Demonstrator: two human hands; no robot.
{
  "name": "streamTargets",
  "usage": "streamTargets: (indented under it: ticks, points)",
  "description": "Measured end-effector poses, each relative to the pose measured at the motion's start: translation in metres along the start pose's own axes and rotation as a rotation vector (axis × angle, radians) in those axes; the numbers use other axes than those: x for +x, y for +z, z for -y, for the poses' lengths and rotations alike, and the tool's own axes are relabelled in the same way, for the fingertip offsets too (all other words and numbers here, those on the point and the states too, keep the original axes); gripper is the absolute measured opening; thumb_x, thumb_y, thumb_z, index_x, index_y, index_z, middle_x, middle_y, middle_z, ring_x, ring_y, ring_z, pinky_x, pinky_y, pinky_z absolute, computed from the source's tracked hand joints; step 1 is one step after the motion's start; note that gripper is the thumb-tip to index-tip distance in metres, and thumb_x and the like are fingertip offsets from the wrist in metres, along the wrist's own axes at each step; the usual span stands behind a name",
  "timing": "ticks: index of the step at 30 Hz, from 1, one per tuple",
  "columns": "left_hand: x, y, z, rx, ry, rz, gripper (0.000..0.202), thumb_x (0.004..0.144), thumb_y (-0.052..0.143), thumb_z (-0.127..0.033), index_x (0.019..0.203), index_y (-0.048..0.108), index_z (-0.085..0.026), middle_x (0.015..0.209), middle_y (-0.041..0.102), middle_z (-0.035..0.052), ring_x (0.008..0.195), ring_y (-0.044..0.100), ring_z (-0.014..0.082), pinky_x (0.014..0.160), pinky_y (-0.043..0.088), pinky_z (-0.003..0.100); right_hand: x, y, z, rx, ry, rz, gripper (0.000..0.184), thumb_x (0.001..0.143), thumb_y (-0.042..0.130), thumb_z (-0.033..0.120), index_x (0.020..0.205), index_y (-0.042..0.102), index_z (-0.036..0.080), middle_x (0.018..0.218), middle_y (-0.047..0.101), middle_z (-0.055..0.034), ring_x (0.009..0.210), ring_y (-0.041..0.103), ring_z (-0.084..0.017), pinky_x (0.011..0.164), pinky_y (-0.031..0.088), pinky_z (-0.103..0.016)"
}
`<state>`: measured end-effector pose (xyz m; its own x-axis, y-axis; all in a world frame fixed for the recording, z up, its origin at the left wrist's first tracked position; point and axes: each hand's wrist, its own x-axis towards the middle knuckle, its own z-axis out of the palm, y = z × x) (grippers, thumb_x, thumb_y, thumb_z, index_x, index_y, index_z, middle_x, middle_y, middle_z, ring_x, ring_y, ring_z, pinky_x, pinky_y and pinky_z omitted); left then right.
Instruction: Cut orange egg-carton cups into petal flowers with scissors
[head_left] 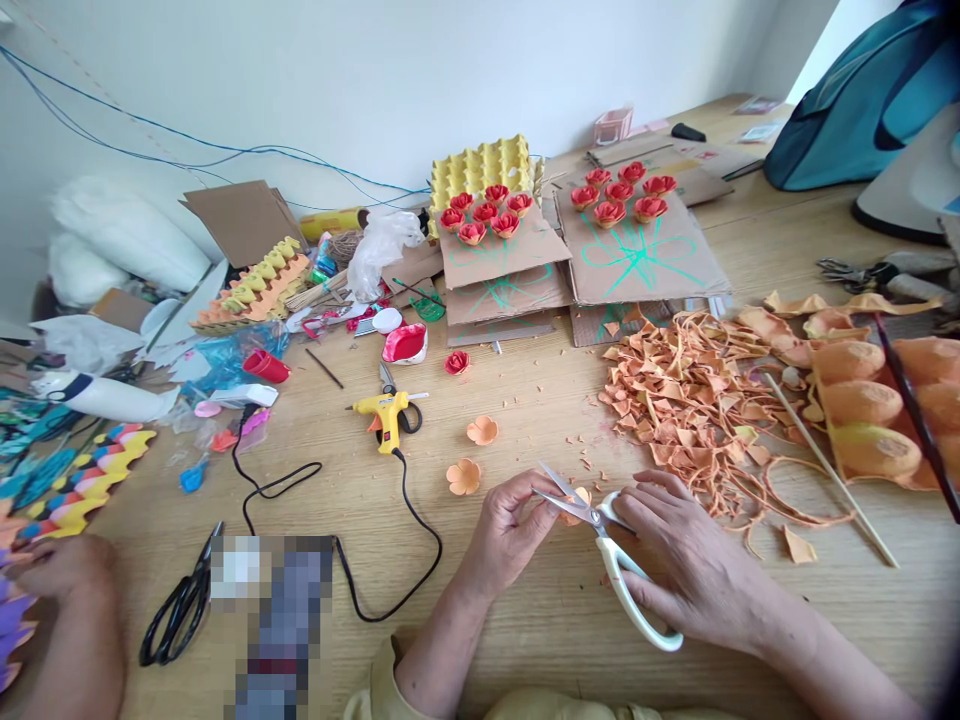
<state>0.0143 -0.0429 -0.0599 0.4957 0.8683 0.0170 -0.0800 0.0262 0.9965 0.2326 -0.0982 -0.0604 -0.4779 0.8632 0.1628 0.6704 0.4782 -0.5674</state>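
Observation:
My right hand [690, 560] is wrapped round the white handles of a pair of scissors [600, 535], blades open and pointing up-left. My left hand [517, 525] pinches a small orange egg-carton piece [579, 500] that sits between the blades. Two cut orange paper flowers [465, 476] lie on the wooden table [525, 620] just left of my hands. A heap of orange carton scraps [690, 400] lies to the upper right.
A yellow glue gun [386, 412] with a black cord lies ahead-left, black scissors [180, 605] at the front left. Red flowers sit on cardboard sheets [637, 250] at the back. An orange egg tray [877, 410] and a wooden stick [832, 470] are on the right. Another person's hand [64, 570] rests at far left.

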Motion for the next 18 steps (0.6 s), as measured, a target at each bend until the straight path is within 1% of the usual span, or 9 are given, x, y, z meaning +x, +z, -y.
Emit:
streamTargets:
  ticks: [4, 7, 10, 13, 18]
  points:
    - [-0.0013, -0.0012, 0.0011, 0.004, 0.019, 0.008, 0.016, 0.094, 0.060, -0.029, 0.088, 0.069, -0.018, 0.088, 0.072, 0.0054, 0.086, 0.067, 0.0185, 0.083, 0.050, 0.031, -0.0009, 0.0004, -0.0003, 0.025, -0.013, -0.004, 0.016, 0.094, 0.056, 0.033, 0.089, 0.046, 0.022, 0.080, 0.055, -0.0022, 0.075, 0.054, -0.022, 0.089, 0.039, -0.048]
    - [-0.0015, -0.0017, -0.0012, 0.023, 0.011, 0.009, 0.016, 0.094, 0.060, -0.029, 0.089, 0.069, -0.018, 0.090, 0.072, 0.0059, 0.087, 0.068, 0.0187, 0.084, 0.051, 0.032, 0.0001, 0.0003, 0.0002, 0.035, -0.016, -0.006, 0.016, 0.094, 0.056, 0.033, 0.089, 0.046, 0.022, 0.080, 0.055, -0.0022, 0.075, 0.054, -0.022, 0.087, 0.039, -0.046]
    - [-0.0006, -0.0024, -0.0042, 0.087, 0.027, 0.005, 0.015, 0.092, 0.062, -0.030, 0.086, 0.070, -0.018, 0.087, 0.072, 0.0056, 0.085, 0.067, 0.0186, 0.087, 0.050, 0.033, 0.0011, 0.0009, 0.0008, 0.016, -0.004, 0.007, 0.015, 0.095, 0.055, 0.033, 0.089, 0.047, 0.022, 0.080, 0.056, -0.0021, 0.075, 0.054, -0.022, 0.087, 0.039, -0.046]
    - [0.0007, -0.0030, -0.0053, 0.170, 0.079, -0.006, 0.016, 0.090, 0.065, -0.031, 0.083, 0.070, -0.018, 0.085, 0.072, 0.0054, 0.083, 0.067, 0.0182, 0.091, 0.049, 0.035, 0.0009, 0.0022, 0.0008, 0.003, -0.012, 0.016, 0.014, 0.096, 0.052, 0.032, 0.087, 0.046, 0.023, 0.078, 0.056, -0.0008, 0.071, 0.054, -0.020, 0.088, 0.038, -0.046]
    - [-0.0005, -0.0038, -0.0011, 0.236, 0.116, -0.011, 0.017, 0.089, 0.066, -0.033, 0.081, 0.069, -0.018, 0.084, 0.074, 0.0057, 0.081, 0.067, 0.0184, 0.091, 0.050, 0.036, 0.0009, 0.0033, 0.0010, -0.016, -0.027, -0.001, 0.014, 0.094, 0.053, 0.032, 0.088, 0.044, 0.023, 0.079, 0.056, -0.0014, 0.070, 0.055, -0.020, 0.088, 0.039, -0.046]
